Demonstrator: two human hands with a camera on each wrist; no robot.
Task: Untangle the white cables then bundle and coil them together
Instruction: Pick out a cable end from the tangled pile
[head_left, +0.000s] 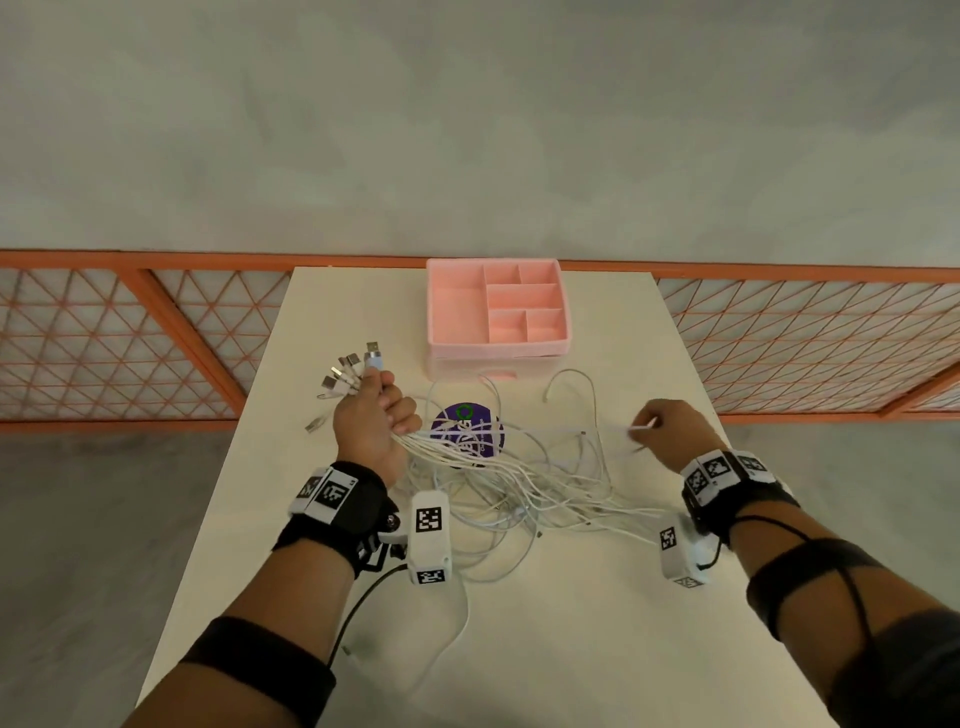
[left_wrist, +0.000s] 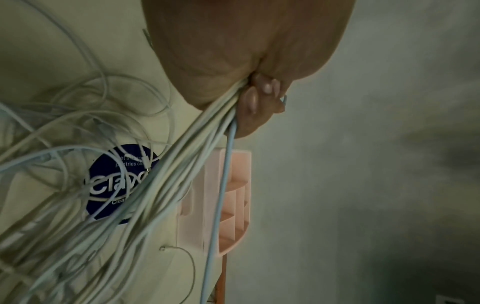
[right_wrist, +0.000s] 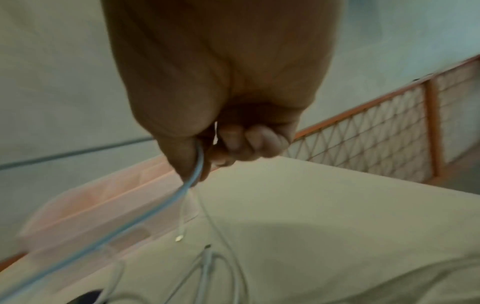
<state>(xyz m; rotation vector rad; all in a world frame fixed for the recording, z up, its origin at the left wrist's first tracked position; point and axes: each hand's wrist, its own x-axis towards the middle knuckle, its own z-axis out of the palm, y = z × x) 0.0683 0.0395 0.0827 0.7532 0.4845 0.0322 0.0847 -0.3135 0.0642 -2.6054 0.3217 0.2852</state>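
My left hand (head_left: 375, 415) is raised above the table's left side, fist closed tight around a gathered bunch of the white cables (head_left: 519, 483); their USB plugs (head_left: 349, 371) fan out above my knuckles toward the far edge, and the strands spill from the bottom of my fist down and rightward into a loose tangle across the middle of the table (head_left: 597, 649); in the left wrist view the cables (left_wrist: 166, 185) run in a thick sheaf out from under my curled fingers (left_wrist: 253, 100). My right hand (head_left: 670, 426) is lifted near the right edge, thumb and fingers pinching a single cable strand (right_wrist: 145, 216) that stretches leftward toward the bunch; the rest of its fingers (right_wrist: 249, 142) are curled in; one loose cable end (head_left: 569, 384) arcs on the table between my right hand and the tray. The tangle lies partly over a round dark blue sticker (head_left: 467, 426) near the table's centre; a pink compartment tray (head_left: 496, 312) sits at the far edge, its sections bare. The table is pale cream; beyond it run an orange-framed mesh fence (head_left: 805, 343) and a grey concrete floor (head_left: 467, 130).
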